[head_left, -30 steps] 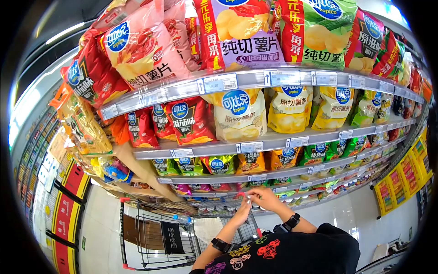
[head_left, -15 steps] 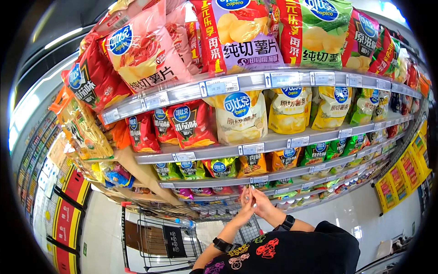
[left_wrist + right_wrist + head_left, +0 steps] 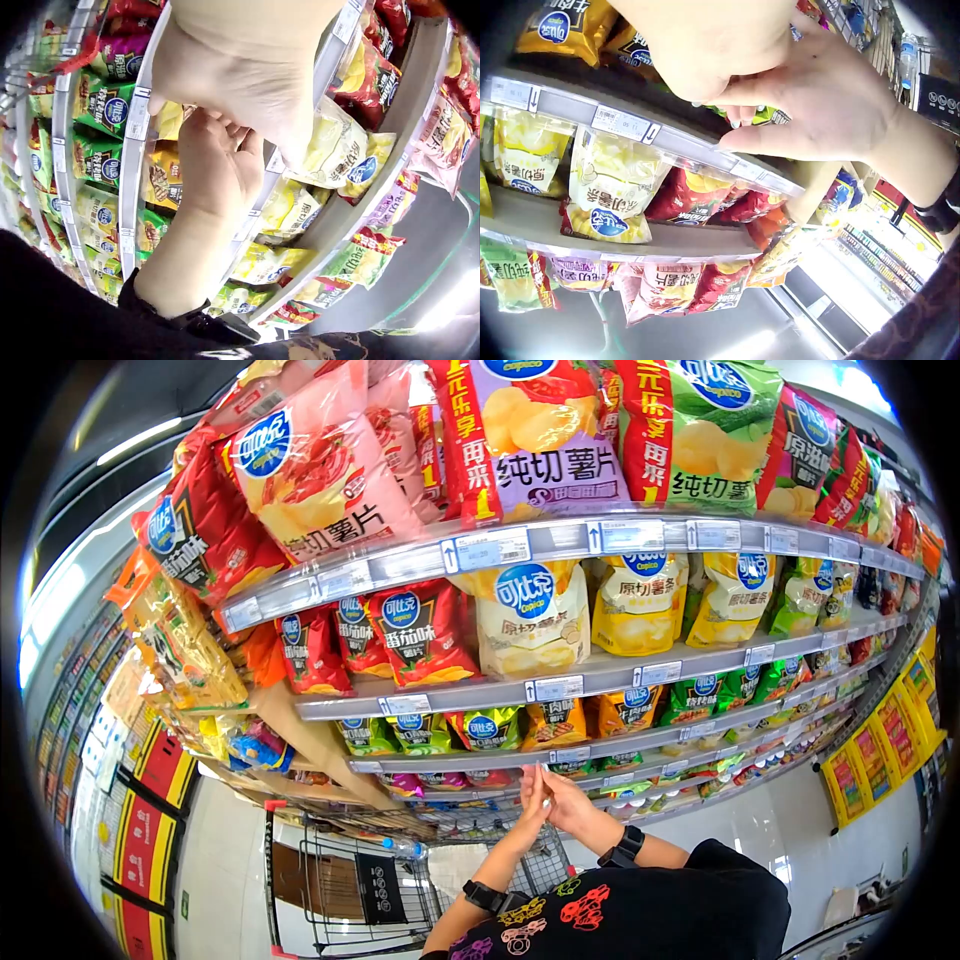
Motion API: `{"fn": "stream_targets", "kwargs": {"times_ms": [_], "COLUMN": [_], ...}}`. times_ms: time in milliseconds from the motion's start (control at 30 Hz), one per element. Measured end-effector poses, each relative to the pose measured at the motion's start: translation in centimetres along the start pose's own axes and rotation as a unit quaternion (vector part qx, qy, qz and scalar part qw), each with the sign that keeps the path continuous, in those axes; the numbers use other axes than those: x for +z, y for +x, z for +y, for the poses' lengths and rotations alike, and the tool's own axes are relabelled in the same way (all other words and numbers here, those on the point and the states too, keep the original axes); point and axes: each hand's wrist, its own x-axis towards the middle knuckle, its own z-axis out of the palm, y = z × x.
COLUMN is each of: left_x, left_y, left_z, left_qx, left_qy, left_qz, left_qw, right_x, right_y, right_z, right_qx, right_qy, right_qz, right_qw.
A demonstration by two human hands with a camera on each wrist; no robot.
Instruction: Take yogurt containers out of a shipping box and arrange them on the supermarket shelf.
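My left hand (image 3: 532, 806) and right hand (image 3: 570, 802) meet in front of the lower shelves, their fingertips close together and pointing toward the snack bags. In the right wrist view the left hand (image 3: 829, 105) shows a straight thumb and loosely bent fingers, partly covered by the right hand (image 3: 712, 45). From the left wrist, the right hand's fingers (image 3: 236, 135) bend lightly beneath the left hand (image 3: 240, 82). No object shows between the hands. An orange snack bag (image 3: 553, 723) is on the shelf just beyond the fingertips.
A wire shopping cart (image 3: 320, 920) stands below left, with a water bottle (image 3: 405, 848) in it. Chip bags (image 3: 530, 615) fill several shelves ahead, edged by price-tag rails (image 3: 560, 688). Yellow display panels (image 3: 885, 730) stand at right, red promotion signs (image 3: 145, 840) at left.
The hands have drawn together, from fingers working at each other to lying side by side. A small pinkish-red patch at the left fingers a second ago no longer shows.
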Motion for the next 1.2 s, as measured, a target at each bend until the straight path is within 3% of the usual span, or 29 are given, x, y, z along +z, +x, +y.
{"fn": "stream_targets", "kwargs": {"times_ms": [67, 167, 233, 267, 300, 333, 367, 400, 567, 833, 867, 967, 1000, 1100, 1167, 1200], "left_x": [-0.3, 0.0, 1.3, 1.5, 1.3, 1.1, 1.1, 0.7, 0.9, 0.5, 0.6, 0.4, 0.4, 0.7, 1.0, 1.2], "left_y": [0.4, 0.1, 0.2, 0.2, 0.0, 0.0, 0.1, 0.1, -0.5, 0.4, 0.6, 0.6, 0.8, 1.0, 1.1, 1.1], "left_z": [-0.4, -0.1, -0.6, -0.7, -0.8, -0.9, -1.0, -0.9, 0.0, -1.1, -1.1, -0.2, -0.5, -0.9, -1.2, -1.3], "left_qx": [0.001, -0.028, 0.059, 0.1, 0.094, 0.09, 0.087, 0.018, -0.021, -0.016, -0.023, -0.019, -0.036, -0.038, -0.02, -0.012], "left_qy": [-0.099, 0.118, 0.197, 0.238, 0.239, 0.238, 0.236, 0.175, 0.034, -0.076, -0.125, -0.346, -0.335, -0.056, -0.005, 0.021], "left_qz": [0.008, 0.022, 0.066, 0.084, 0.067, 0.046, 0.023, -0.045, 0.034, 0.08, 0.102, 0.032, 0.048, 0.071, 0.052, 0.041], "left_qw": [0.995, 0.992, 0.976, 0.962, 0.964, 0.966, 0.968, 0.983, 0.999, 0.994, 0.987, 0.937, 0.94, 0.995, 0.998, 0.999], "right_x": [-0.2, -1.4, -0.1, -1.6, -3.2, -3.1, -3.2, -3.2, -1.6, -1.4, -0.1, 0.2, -0.3, -1.2, -1.8, -0.6], "right_y": [0.4, 1.0, 1.0, 2.0, 3.0, 3.5, 3.5, 3.1, 2.2, 2.4, 1.8, 1.7, 1.9, 2.2, 2.4, 2.1], "right_z": [0.2, 0.4, 0.2, 0.4, 0.6, 0.6, 0.5, 0.4, 0.7, 0.6, 0.6, 0.4, 0.4, 0.6, 0.3, 0.2], "right_qx": [-0.009, -0.024, -0.027, -0.019, -0.012, -0.001, 0.003, 0.006, 0.014, 0.037, 0.035, 0.033, 0.032, 0.008, 0.004, -0.005], "right_qy": [-0.003, -0.023, -0.021, -0.008, 0.006, 0.012, 0.008, 0.005, 0.019, 0.028, 0.025, 0.026, 0.027, 0.01, 0.008, 0.006], "right_qz": [-0.066, -0.079, 0.033, -0.012, -0.055, 0.018, 0.017, 0.018, 0.099, -0.017, -0.023, -0.038, -0.043, -0.028, -0.052, 0.022], "right_qw": [0.998, 0.996, 0.999, 1.0, 0.998, 1.0, 1.0, 1.0, 0.995, 0.999, 0.999, 0.998, 0.998, 1.0, 0.999, 1.0]}}
